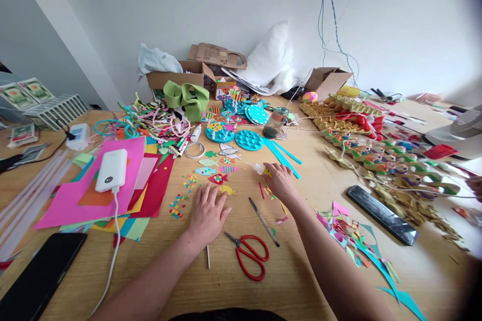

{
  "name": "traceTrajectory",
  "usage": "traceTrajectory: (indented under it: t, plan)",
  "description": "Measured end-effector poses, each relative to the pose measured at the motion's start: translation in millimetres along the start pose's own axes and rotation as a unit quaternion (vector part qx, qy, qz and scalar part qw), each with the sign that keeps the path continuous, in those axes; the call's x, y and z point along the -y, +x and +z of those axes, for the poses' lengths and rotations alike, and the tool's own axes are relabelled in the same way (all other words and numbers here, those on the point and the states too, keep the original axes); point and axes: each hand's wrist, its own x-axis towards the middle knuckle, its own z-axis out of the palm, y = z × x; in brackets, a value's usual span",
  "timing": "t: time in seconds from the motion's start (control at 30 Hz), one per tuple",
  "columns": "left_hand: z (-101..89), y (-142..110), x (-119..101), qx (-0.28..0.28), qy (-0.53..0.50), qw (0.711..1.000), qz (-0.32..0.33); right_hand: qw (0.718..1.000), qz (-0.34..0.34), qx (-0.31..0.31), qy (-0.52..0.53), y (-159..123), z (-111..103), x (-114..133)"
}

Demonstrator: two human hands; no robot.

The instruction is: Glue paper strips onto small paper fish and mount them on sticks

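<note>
My left hand [209,210] lies palm down on the wooden table, fingers spread, its fingertips beside a yellow paper fish [228,190]. My right hand [280,180] is closed around a small glue bottle [260,168], yellow with a whitish tip that points left; most of its body is hidden under the fingers. Between and beyond the hands lie several patterned paper fish, among them a red dotted one [218,178] and a pink striped one [228,169]. Small coloured paper dots [177,206] are scattered left of my left hand. Red-handled scissors [253,257] and a pen [264,221] lie nearer me.
Coloured paper sheets [90,205] with a white power bank [112,170] lie left. Blue scalloped discs [249,140] and a glass jar [275,123] stand farther back. Paper scraps [348,233], a phone [382,214] and painted egg-carton pieces [391,160] are on the right.
</note>
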Motion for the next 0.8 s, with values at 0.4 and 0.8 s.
traceTrajectory:
  t: [0.4,0.8]
  plan:
    - [2.0,0,0,-0.007,-0.001,1.0,0.003,0.999,0.005,-0.034,0.031,-3,-8,-1]
    - [0.7,-1,-1,-0.009,0.001,1.0,0.007,0.995,0.014,-0.059,0.075,-1,-19,-4]
